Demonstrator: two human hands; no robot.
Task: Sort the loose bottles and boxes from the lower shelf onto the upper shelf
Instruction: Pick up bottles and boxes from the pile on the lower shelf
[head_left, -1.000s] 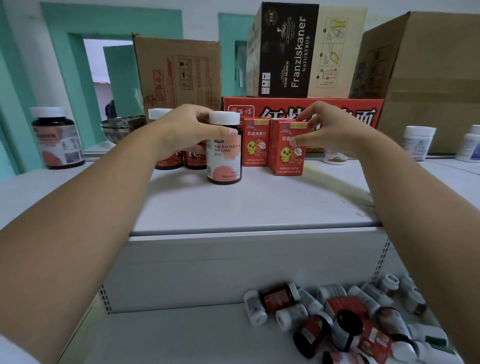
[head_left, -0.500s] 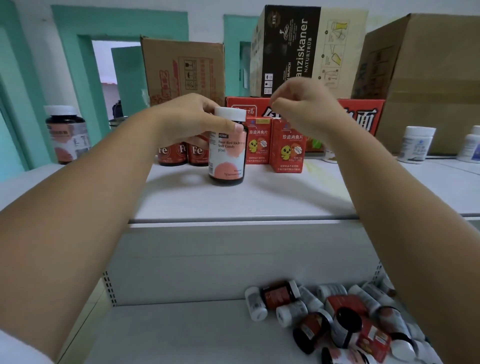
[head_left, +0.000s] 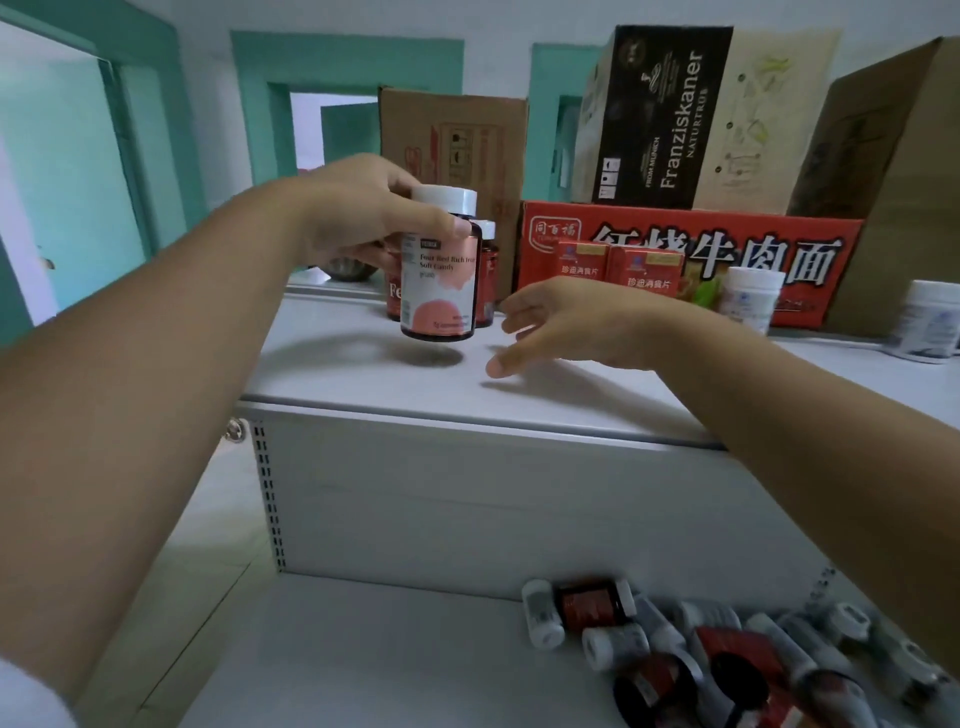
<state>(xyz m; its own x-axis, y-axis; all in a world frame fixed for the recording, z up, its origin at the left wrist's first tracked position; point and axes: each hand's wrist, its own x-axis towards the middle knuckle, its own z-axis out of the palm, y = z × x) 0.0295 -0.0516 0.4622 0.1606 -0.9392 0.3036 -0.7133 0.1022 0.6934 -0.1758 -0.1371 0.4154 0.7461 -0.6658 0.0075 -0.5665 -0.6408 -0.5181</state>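
While the left hand (head_left: 358, 218) grips a dark, white-capped bottle (head_left: 439, 280) just above the white upper shelf (head_left: 363, 374), right hand (head_left: 582, 322) open and empty, a jumbled pile of bottles (head_left: 701, 654) on the grey lower shelf (head_left: 363, 649) suggests much sorting is left.

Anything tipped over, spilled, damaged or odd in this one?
Only on the lower white shelf: a jumbled heap of white and dark bottles and red boxes lies at its right end, tipped and overlapping. The red cartons on the upper white shelf stand upright. No spill or damage shows. The left hand holds a dark, pink-labelled bottle upright.
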